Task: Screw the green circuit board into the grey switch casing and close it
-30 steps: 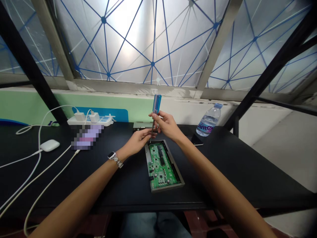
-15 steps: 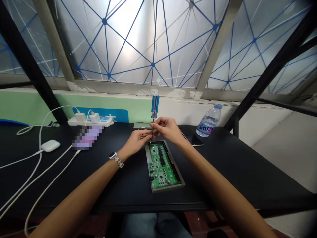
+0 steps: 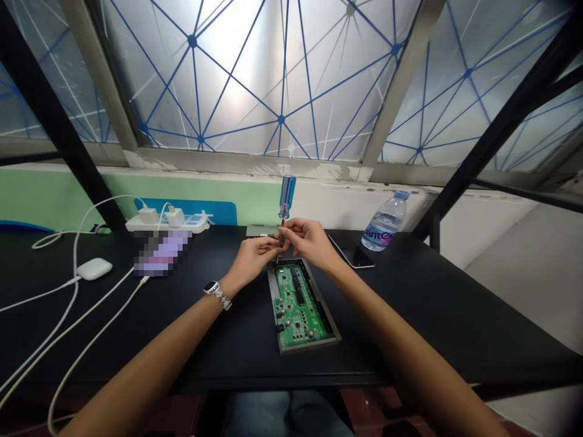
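Right hand: thumb and fingers pinched on the metal shaft of a screwdriver with a clear-and-blue ribbed handle, just below the handle, which stands near upright. Left hand: fingers bunched by the lower shaft; can't tell if they grip it or just sit alongside. Silver watch with a link band on that wrist.

Screwdriver is over the far-left corner of the shallow grey metal tray; tip contact too small to confirm. Tray lies flat on the black table.

Risks, my read: light fingertip pinch under a tall handle, so the shaft could tip, slip off and scratch the board or jab the left fingers. No hand visibly pins the tray, so side load could skid it.

Green rectangular circuit board inside the tray: densely populated, long black blocks mid-board, small round parts toward the near end, dark pin row at the far edge. No damage visible at this resolution.

Beyond the tray's right side: dark glass-faced phone, then clear plastic water bottle with blue cap.
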A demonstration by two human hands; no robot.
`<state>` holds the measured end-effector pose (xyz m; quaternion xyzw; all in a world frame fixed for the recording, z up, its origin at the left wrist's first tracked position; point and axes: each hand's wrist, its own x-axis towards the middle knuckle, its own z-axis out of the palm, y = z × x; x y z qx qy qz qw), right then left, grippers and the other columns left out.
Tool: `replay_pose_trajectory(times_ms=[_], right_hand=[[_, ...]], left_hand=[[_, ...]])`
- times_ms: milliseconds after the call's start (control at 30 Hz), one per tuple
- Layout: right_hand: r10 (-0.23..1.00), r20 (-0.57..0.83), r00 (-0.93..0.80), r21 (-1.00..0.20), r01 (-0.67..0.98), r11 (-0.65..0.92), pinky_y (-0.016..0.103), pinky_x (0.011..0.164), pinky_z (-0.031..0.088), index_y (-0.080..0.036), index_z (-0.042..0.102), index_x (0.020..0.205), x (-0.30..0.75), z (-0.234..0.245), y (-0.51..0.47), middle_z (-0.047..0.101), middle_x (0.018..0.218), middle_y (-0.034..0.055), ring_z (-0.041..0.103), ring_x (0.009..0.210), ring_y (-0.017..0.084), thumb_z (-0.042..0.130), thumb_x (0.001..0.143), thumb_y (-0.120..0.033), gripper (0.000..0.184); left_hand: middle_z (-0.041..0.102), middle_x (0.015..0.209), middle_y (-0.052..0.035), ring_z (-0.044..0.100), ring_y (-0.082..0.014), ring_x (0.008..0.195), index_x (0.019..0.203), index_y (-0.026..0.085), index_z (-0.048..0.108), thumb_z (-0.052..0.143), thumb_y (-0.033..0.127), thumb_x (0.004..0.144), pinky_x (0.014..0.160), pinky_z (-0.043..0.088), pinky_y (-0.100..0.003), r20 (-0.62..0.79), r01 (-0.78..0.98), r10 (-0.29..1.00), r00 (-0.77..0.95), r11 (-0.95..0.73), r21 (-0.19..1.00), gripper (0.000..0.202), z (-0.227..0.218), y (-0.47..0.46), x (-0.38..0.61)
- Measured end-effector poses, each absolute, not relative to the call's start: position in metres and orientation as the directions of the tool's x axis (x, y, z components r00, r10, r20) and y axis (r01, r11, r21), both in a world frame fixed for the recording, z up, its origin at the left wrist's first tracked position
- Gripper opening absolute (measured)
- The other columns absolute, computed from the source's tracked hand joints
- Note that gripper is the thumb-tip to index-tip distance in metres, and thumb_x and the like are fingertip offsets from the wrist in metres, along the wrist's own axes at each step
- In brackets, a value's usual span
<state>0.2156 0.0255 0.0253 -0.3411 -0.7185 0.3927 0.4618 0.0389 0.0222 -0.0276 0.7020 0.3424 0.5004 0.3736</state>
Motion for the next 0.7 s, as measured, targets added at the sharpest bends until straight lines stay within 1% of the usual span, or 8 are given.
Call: replay_pose_trajectory(times_ms=[100,300,500,567,667,700], right_hand=[[0.854,0.392,-0.341,-0.881,0.127,0.455,0.020,0.041,0.047,-0.014,0.066,0.095,0.214,0.023,0.025,0.072,0.081,0.0060,0.067,0.059,0.014,0.065,0.089,-0.039,0.025],[0.871,0.374,-0.319,-0.891,0.136,0.433,0.020,0.041,0.047,-0.013,0.065,0.098,0.210,0.022,0.024,0.070,0.081,0.0059,0.064,0.056,0.013,0.065,0.090,-0.041,0.029],[0.863,0.383,-0.330,-0.901,0.074,0.428,0.022,0.050,0.051,-0.013,0.065,0.091,0.206,0.024,0.020,0.068,0.074,0.0030,0.061,0.054,0.010,0.072,0.085,-0.041,0.029],[0.864,0.383,-0.328,-0.907,0.044,0.418,0.024,0.053,0.053,-0.014,0.066,0.090,0.204,0.022,0.020,0.069,0.076,0.0033,0.059,0.052,0.010,0.073,0.084,-0.042,0.030],[0.870,0.379,-0.316,-0.914,0.018,0.404,0.025,0.052,0.052,-0.016,0.066,0.089,0.201,0.018,0.021,0.071,0.080,0.0045,0.056,0.050,0.009,0.072,0.084,-0.046,0.032],[0.873,0.377,-0.309,-0.916,0.019,0.402,0.025,0.050,0.051,-0.016,0.066,0.087,0.200,0.017,0.021,0.071,0.078,0.0037,0.056,0.049,0.009,0.072,0.084,-0.047,0.032]], left_hand=[[0.078,0.093,-0.0103,0.075,-0.0249,0.089,0.094,0.012,0.075,0.071,0.029,0.086,0.084,0.059,-0.035,0.462,0.114,0.852,0.245,-0.499,0.859,0.019,-0.028,0.023,0.040],[0.077,0.090,-0.0101,0.073,-0.0242,0.088,0.091,0.012,0.073,0.069,0.031,0.088,0.083,0.057,-0.033,0.478,0.130,0.835,0.274,-0.524,0.841,0.019,-0.029,0.025,0.041],[0.077,0.087,-0.0101,0.072,-0.0246,0.087,0.085,0.012,0.074,0.067,0.035,0.090,0.083,0.055,-0.033,0.463,0.135,0.834,0.299,-0.518,0.845,0.024,-0.031,0.028,0.043],[0.077,0.088,-0.0101,0.072,-0.0251,0.088,0.084,0.012,0.074,0.066,0.036,0.090,0.085,0.056,-0.034,0.451,0.136,0.840,0.302,-0.506,0.852,0.026,-0.034,0.029,0.044],[0.078,0.090,-0.0107,0.073,-0.0256,0.089,0.083,0.013,0.075,0.066,0.039,0.090,0.086,0.056,-0.036,0.433,0.112,0.849,0.303,-0.483,0.869,0.029,-0.035,0.029,0.045],[0.078,0.090,-0.0109,0.073,-0.0256,0.088,0.084,0.012,0.075,0.067,0.040,0.089,0.086,0.056,-0.036,0.426,0.094,0.853,0.303,-0.471,0.877,0.029,-0.035,0.029,0.046]])
